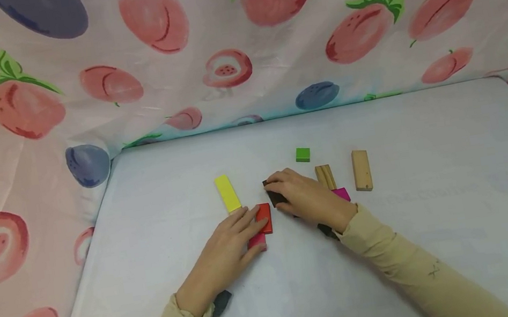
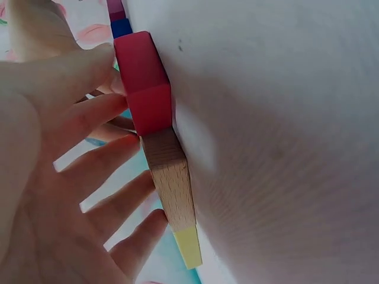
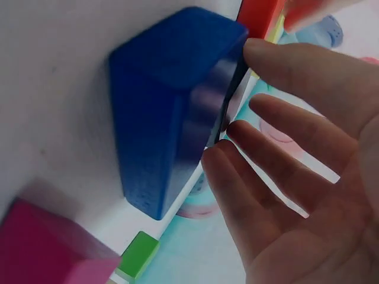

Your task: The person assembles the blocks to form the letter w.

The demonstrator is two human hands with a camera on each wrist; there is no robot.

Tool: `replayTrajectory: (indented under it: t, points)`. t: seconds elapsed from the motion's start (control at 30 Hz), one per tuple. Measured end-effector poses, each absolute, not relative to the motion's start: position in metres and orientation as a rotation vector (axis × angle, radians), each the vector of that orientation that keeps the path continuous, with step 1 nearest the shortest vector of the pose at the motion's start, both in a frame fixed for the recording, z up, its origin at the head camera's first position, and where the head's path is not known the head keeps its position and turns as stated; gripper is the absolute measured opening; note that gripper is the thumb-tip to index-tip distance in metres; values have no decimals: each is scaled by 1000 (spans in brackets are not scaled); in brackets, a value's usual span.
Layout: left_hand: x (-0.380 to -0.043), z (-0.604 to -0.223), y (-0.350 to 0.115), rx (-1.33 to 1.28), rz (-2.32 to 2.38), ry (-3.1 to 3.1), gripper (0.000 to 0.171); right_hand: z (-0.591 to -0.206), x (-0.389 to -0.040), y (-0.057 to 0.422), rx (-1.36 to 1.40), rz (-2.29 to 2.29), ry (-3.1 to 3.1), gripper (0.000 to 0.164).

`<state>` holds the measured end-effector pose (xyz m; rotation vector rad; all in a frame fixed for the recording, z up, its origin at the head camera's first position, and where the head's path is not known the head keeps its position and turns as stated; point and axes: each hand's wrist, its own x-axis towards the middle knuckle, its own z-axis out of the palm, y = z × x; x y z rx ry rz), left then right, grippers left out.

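Observation:
My left hand rests with spread, fairly straight fingers over a red block and a pink block. In the left wrist view its fingertips touch a pinkish-red block and a plain wooden block, with a yellow block beyond. My right hand holds a black block between thumb and fingers, on the table. The right wrist view has a blue block close beside that hand; from the head it is mostly hidden.
Around the hands lie a yellow block, a green block, a grooved wooden block, a plain wooden block and a magenta block. Dark wrist straps show at both sleeves. A fruit-patterned cloth borders the white table.

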<state>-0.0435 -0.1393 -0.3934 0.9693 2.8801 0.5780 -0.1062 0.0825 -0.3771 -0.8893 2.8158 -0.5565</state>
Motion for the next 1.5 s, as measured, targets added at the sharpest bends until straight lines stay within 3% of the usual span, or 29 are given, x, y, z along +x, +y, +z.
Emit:
replayTrajectory:
  t: [1.5]
  points:
    - [-43, -394, -137, 955, 506, 2867, 47, -381, -123, 72, -852, -619, 2872, 37]
